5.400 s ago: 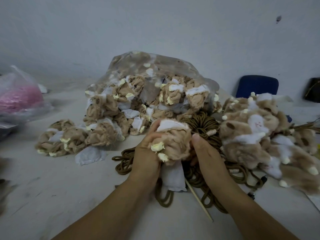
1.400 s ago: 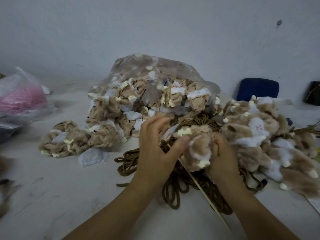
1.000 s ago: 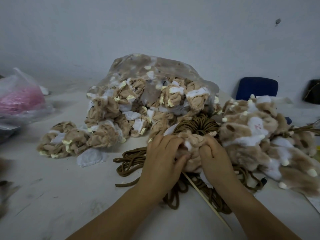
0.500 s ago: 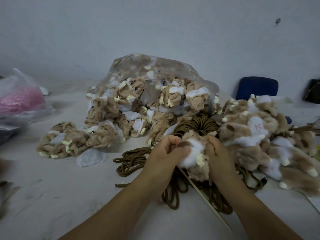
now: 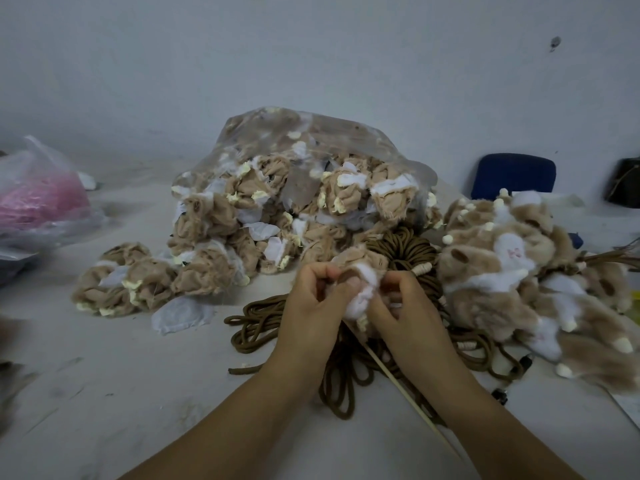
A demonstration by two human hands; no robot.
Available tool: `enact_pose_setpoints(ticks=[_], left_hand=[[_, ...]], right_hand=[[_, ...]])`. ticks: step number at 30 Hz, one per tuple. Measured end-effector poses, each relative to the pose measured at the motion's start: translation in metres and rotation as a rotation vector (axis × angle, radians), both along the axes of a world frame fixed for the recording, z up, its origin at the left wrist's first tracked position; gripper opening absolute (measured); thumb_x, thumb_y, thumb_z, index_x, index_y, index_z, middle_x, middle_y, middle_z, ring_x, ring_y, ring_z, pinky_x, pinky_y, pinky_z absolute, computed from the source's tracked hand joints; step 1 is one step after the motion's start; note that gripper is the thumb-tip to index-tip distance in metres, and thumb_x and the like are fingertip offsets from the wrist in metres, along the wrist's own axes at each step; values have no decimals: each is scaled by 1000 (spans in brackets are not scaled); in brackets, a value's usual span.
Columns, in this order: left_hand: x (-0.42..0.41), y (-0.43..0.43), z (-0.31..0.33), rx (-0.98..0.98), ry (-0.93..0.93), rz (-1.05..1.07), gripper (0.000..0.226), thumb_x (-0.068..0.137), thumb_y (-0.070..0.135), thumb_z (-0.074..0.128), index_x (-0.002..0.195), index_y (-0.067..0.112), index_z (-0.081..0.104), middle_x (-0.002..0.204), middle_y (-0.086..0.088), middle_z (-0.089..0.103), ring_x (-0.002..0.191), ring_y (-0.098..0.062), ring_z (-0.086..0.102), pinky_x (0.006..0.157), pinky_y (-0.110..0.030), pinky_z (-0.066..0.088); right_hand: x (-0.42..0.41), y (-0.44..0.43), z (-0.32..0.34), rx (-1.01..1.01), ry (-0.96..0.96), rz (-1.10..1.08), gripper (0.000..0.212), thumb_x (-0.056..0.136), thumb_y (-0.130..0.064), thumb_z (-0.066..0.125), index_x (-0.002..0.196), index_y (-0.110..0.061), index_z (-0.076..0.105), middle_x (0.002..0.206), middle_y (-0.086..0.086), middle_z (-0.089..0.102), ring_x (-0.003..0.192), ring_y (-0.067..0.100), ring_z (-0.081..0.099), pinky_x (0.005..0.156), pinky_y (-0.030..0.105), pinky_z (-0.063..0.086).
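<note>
A small tan and white plush toy skin is held at the table's middle, above a heap of brown cord. My left hand pinches its left side with curled fingers. My right hand grips its right side. A thin wooden stick slants from under the hands toward the lower right. Part of the plush is hidden by my fingers.
A clear plastic bag full of inside-out tan plush skins lies behind. Loose skins sit at the left. A pile of furry plush toys lies to the right. A bag with pink material is far left, a blue chair back far right.
Over the last seconds both hands have kept turning and working the plush skin; its white part now shows between the thumbs, and the hands sit closer together.
</note>
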State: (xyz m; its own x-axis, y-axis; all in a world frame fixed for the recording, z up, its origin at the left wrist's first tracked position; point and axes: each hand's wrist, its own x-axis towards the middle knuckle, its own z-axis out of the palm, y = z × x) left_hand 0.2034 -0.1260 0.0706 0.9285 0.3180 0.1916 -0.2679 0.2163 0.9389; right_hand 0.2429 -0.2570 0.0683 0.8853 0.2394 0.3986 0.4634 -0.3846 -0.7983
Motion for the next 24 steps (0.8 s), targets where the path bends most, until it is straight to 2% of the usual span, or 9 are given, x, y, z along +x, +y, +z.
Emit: enact_pose_setpoints(ticks=[2, 4, 7, 9, 11, 14, 17, 21, 24], left_hand=[[1, 1, 4, -207, 11, -144, 18, 82, 14, 70, 97, 11, 61, 93, -8, 69, 82, -16, 67, 69, -26, 56], [2, 4, 8, -357, 24, -275, 25, 75, 14, 68, 97, 5, 59, 96, -13, 67, 85, -19, 67, 73, -29, 58], [4, 8, 10, -444, 41, -402, 34, 79, 9, 63, 110, -2, 57, 108, -21, 63, 96, -25, 64, 86, -34, 55], [3, 10, 9, -481, 44, -456, 47, 84, 5, 63, 127, -7, 50, 116, -25, 60, 99, -28, 63, 92, -38, 53], [4, 13, 8, -499, 47, -478, 51, 86, 4, 61, 132, -10, 46, 117, -26, 60, 100, -29, 64, 92, -39, 53], [6, 13, 5, -471, 65, -434, 38, 81, 7, 60, 117, -5, 54, 112, -26, 63, 95, -29, 66, 84, -38, 57], [10, 11, 2, -407, 67, -321, 24, 76, 12, 61, 97, 4, 55, 95, -17, 68, 82, -21, 68, 70, -32, 60], [10, 12, -2, -342, 24, -256, 21, 75, 18, 60, 93, 9, 55, 81, -5, 68, 71, -13, 66, 61, -26, 57], [10, 11, -4, -305, 23, -236, 6, 88, 13, 58, 93, 12, 56, 82, -3, 68, 71, -11, 66, 62, -25, 56]], right_hand=[[3, -3, 1, 33, 53, 0, 15, 85, -40, 59, 90, -46, 46, 94, -11, 63, 78, -3, 60, 60, 12, 50], [5, -4, 3, 82, 141, 8, 15, 83, -41, 61, 91, -45, 48, 92, -10, 66, 76, -3, 62, 62, 14, 52], [5, -8, 5, 179, 220, 77, 25, 74, -46, 63, 97, -45, 52, 96, -11, 69, 81, 1, 66, 72, 26, 56], [4, -9, 8, 191, 218, 128, 26, 74, -42, 65, 98, -44, 55, 94, -14, 70, 84, 3, 66, 70, 24, 57], [5, -11, 9, 145, 195, 138, 20, 79, -36, 65, 96, -41, 58, 91, -9, 70, 78, 4, 65, 67, 20, 55], [9, -13, 7, 47, 98, 90, 3, 87, -19, 61, 89, -20, 60, 85, 6, 60, 62, 4, 51, 54, 13, 41], [10, -14, 5, 88, 106, 120, 12, 87, -10, 55, 87, 1, 55, 85, 20, 52, 60, 8, 44, 52, 18, 37], [8, -17, 8, 299, 334, 368, 22, 78, -21, 50, 86, -2, 58, 83, 4, 55, 65, 12, 48, 55, 25, 39], [9, -17, 5, 366, 452, 461, 32, 79, -21, 48, 101, -1, 61, 98, 20, 57, 75, 18, 55, 64, 28, 44]])
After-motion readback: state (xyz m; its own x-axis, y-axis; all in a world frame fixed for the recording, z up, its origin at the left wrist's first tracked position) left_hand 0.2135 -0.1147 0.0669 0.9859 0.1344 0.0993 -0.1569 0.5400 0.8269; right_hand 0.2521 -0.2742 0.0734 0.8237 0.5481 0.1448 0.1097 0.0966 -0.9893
